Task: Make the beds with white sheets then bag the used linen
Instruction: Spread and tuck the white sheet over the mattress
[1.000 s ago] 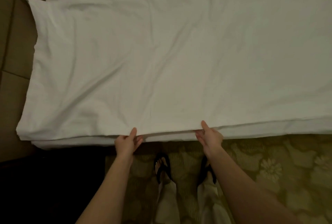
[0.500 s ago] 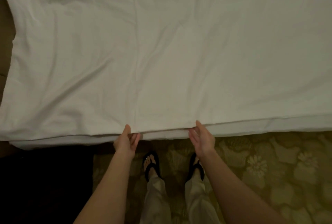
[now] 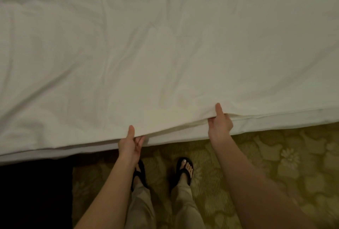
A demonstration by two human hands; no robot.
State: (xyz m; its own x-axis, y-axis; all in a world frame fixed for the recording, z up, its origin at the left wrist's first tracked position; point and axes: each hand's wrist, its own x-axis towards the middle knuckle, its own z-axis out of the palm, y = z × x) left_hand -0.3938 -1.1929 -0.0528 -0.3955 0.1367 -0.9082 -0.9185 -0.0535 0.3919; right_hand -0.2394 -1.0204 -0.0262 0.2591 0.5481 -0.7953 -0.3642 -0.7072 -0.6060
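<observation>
- You're pinching the near hem of the white sheet (image 3: 165, 48) with both hands, thumbs on top, fingers tucked under.
- Your left hand (image 3: 130, 143) is gripping lower and closer to you; your right hand (image 3: 219, 122) is sitting further in.
- The sheet is spreading away from you, its long edge running left to right.
- Your sandalled feet (image 3: 185, 169) are standing on the patterned carpet (image 3: 286, 159); nothing's blocking the hem.
</observation>
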